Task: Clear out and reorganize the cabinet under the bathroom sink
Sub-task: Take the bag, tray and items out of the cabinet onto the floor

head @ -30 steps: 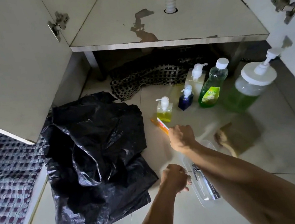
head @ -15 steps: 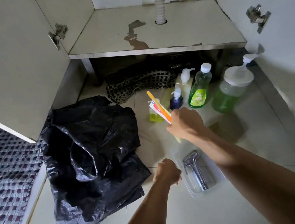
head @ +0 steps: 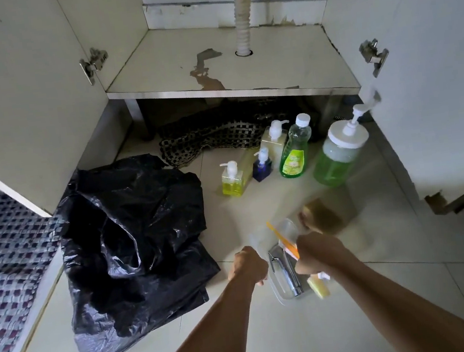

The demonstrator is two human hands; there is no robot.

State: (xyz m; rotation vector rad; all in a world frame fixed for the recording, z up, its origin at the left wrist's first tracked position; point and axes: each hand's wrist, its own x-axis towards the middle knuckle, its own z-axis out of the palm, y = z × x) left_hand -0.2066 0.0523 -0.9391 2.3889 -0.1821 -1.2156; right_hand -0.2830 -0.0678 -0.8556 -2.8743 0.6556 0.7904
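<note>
Two hands: both at the clear tray point(head: 280, 295) on the floor, nearest the camera.
Left hand point(head: 247, 266): fingers curled at the tray's left edge; whether they actually grip the rim, cannot tell.
Right hand point(head: 318, 254): closed around a bundle of orange toothbrushes point(head: 284, 241), held over the tray's right half; a pale yellow piece point(head: 320, 285) pokes out below the fist, identity unclear.
Tray contents: a chrome sprayer head point(head: 285, 271) lies lengthwise inside.
Tray handling (judgement): thin clear plastic, light, likely flexes; the metal sprayer head is the heavy part and could slide if the tray tips. Take both long rims, keep level.
Toothbrushes handling (judgement): light, stiff, slim, apt to fan out; grip mid-handle as a bundle.
Just beyond tray: brown sponge-like block point(head: 322, 217), blurred.
Left of tray: crumpled black bin bag point(head: 133, 234), soft and limp; lift by the mouth.
Beyond tray, farther: five bottles grouped on the floor: yellow pump bottle point(head: 233, 181), small blue pump bottle point(head: 262, 167), pale pump bottle point(head: 274, 138), green dish-soap bottle point(head: 295, 153), big green pump jar point(head: 339, 156).
Bottles handling (judgement): jar heaviest and possibly slick; hold by the body, not the pump.
Farthest: cabinet shelf point(head: 284, 61), stained, only the drain hose point(head: 243, 13) passing through.
</note>
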